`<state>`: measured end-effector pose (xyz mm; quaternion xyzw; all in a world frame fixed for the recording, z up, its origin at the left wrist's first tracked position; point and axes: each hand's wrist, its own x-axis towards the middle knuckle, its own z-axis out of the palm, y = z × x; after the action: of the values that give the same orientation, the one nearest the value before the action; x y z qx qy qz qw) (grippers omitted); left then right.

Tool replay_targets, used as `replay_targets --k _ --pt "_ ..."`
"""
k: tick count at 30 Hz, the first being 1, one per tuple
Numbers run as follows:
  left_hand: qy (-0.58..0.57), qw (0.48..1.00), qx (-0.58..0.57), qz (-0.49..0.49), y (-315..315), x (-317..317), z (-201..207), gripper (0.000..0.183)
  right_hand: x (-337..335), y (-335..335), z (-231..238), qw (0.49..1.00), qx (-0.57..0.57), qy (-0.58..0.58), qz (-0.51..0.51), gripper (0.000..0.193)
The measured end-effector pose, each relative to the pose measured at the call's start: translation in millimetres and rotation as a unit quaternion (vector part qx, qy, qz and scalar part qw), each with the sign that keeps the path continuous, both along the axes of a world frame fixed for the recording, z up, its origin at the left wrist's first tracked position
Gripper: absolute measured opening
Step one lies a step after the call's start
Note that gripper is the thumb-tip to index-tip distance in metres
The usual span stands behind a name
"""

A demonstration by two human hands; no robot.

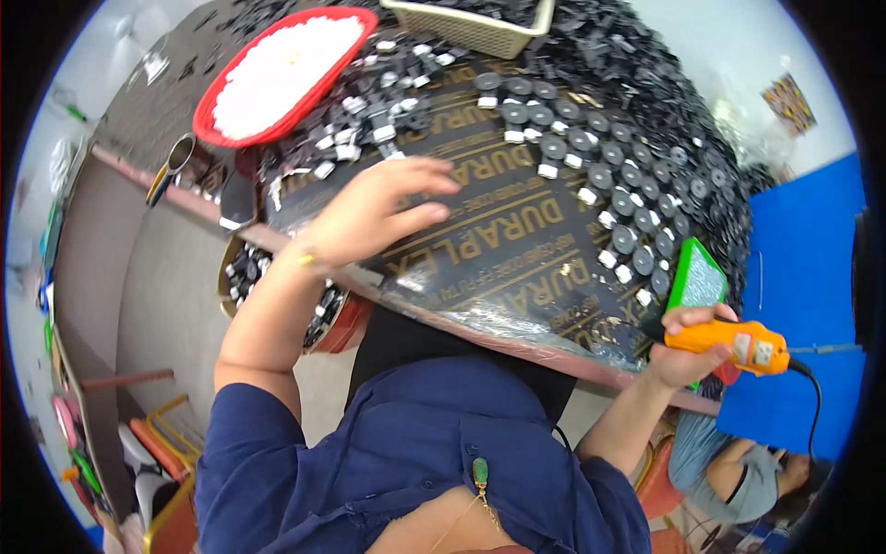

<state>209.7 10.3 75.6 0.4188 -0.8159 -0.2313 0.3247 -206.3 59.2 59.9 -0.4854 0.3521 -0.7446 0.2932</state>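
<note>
My left hand (374, 210) hovers over the near left part of the dark printed tabletop (489, 240). Its fingers are apart and nothing shows between them. Just beyond it lie loose black parts with white ends (377, 120). At the right edge of the table, my right hand (688, 355) is wrapped round an orange corded hand tool (738, 343); its tip is hidden, so its exact kind is unclear. A black cable runs down from its back end. Beside that hand stands a green tray (681, 282) full of small silvery pieces.
Round black wheel-like parts with white tabs (623, 198) lie in rows at right, before a large heap of black pieces (637, 83). A red basket (205, 115) of white pieces and a beige basket (461, 32) stand at the far side. A filled box (226, 277) sits below the table edge.
</note>
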Motion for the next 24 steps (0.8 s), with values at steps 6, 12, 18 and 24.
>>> replay_targets --k 6,12,18,24 --pt "-0.131 0.966 -0.224 0.021 -127.7 -110.9 -40.5 0.025 -9.5 7.2 10.9 0.999 -0.045 0.018 -0.008 0.067" --pt "-0.166 0.965 -0.203 -0.014 -158.3 -136.5 -58.4 0.017 -96.4 12.8 20.3 0.979 -0.08 0.069 -0.172 0.061" --pt "-0.109 0.988 -0.001 -0.109 -98.0 -139.2 -31.7 0.022 -152.2 -1.2 0.2 0.968 -0.025 0.11 -0.226 0.055" --pt "-0.086 0.978 0.062 -0.182 -26.5 -173.7 -22.4 0.032 -167.4 -12.2 -12.0 0.964 -0.031 0.106 -0.242 0.057"
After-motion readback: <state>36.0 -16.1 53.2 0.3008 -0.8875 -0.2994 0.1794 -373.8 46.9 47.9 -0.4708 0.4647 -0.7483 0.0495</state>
